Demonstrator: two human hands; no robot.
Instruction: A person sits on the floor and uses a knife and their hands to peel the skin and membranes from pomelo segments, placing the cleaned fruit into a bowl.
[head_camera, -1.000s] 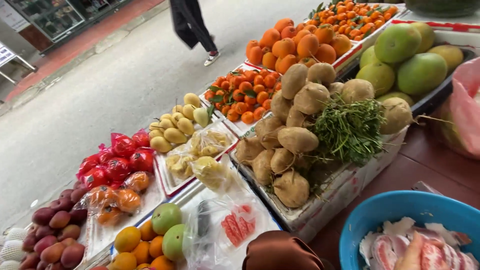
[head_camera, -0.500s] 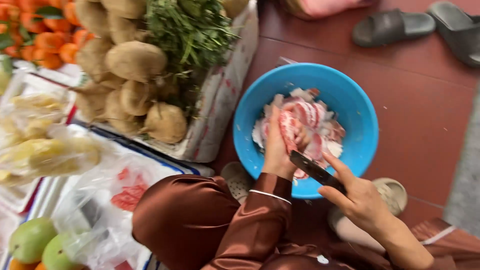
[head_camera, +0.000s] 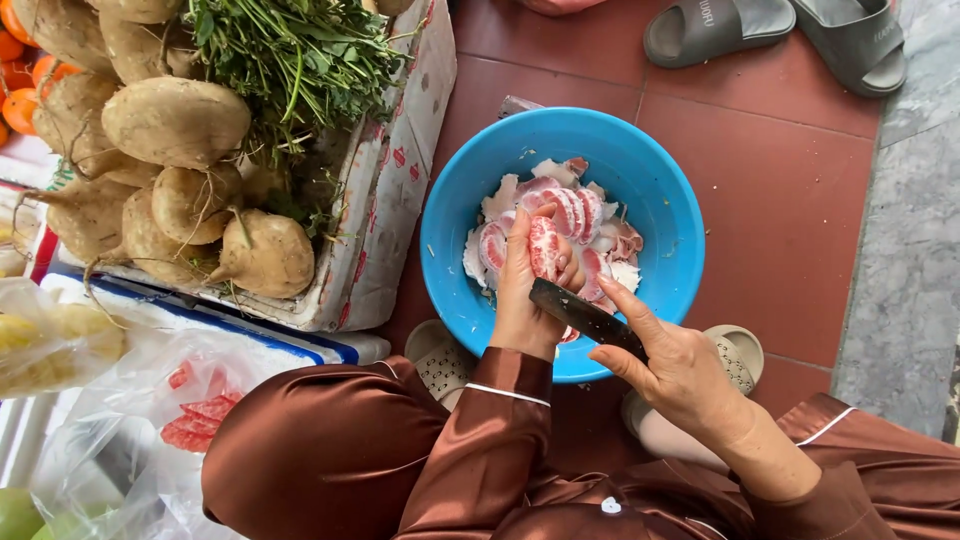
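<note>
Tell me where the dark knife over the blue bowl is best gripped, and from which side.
Grip the knife by its lower right end, already inside the right hand. Its bare blade slants up-left toward the pink fruit segment in the left hand.

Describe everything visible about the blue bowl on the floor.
The blue bowl is round, smooth and looks like plastic. It sits upright on red floor tiles, right beside a white foam box of pale root vegetables. Inside lies a heap of pink fruit segments with white pith, and small scraps cling to its inner wall. Above it, the left hand holds a pink segment while the right hand holds a dark knife. Its near rim is hidden behind the hands.
</note>
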